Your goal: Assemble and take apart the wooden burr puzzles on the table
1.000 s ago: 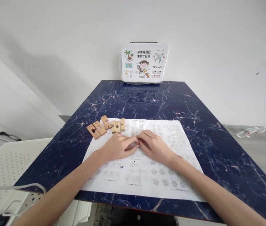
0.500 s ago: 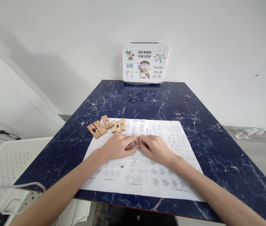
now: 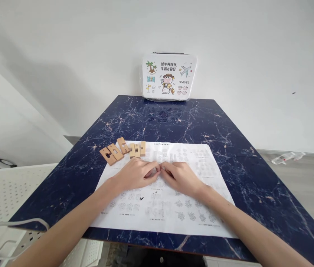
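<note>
My left hand [image 3: 138, 172] and my right hand [image 3: 181, 176] meet fingertip to fingertip above a white printed sheet [image 3: 157, 222]. Both have their fingers curled and pinched together; whatever small thing may be between the tips is hidden. Just beyond my left hand lie several notched wooden puzzle pieces [image 3: 115, 152], some marked with numbers, along the sheet's upper left edge. Tiny dark scraps [image 3: 141, 198] rest on the sheet below my hands. Rows of small line drawings cover the paper.
The dark blue marbled table [image 3: 157, 122] reaches to the wall. A white cartoon-printed case [image 3: 168, 76] in clear wrap stands at its far edge. White perforated furniture [image 3: 6, 196] with a pale cable [image 3: 15, 223] is at the left. A clear plastic bottle [image 3: 283, 158] lies on the floor at right.
The whole view has shifted slightly, so everything sits a little further left. My hands stay together over the sheet with their fingertips touching; the wooden pieces have not moved.
</note>
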